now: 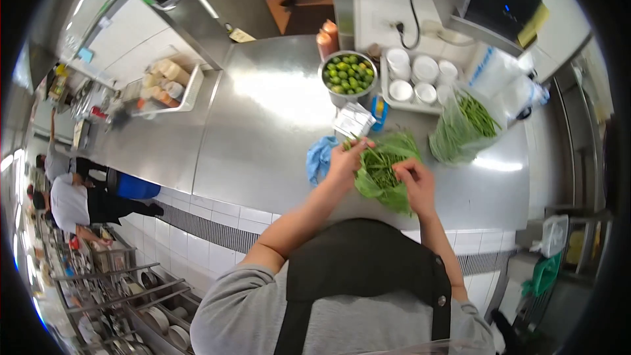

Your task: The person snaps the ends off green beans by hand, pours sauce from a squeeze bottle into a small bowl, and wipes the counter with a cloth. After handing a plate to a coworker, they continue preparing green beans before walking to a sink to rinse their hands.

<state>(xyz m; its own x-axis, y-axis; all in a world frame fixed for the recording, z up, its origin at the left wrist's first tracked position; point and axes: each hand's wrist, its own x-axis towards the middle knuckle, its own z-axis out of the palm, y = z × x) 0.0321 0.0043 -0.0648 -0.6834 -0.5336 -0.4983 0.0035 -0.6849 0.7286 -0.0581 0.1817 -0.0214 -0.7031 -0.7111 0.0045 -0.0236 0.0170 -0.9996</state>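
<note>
Left hand (344, 160) nearly closed, fingertips pinching green stems (359, 141). Right hand (417, 181) half-curled at bagged greens (382, 172); can't tell its grip.

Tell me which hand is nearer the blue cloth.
Left. The left hand is just to the right of the blue cloth; the right hand is farther right, by the right side of the green bag.

open passage across the counter (263, 148) left of the cloth (321, 159), bowl (349, 96) and bottles (327, 41) blocking the far side, tray (414, 107) just right of the bowl, narrow gap between greens (382, 172) and bag (453, 133)
</note>
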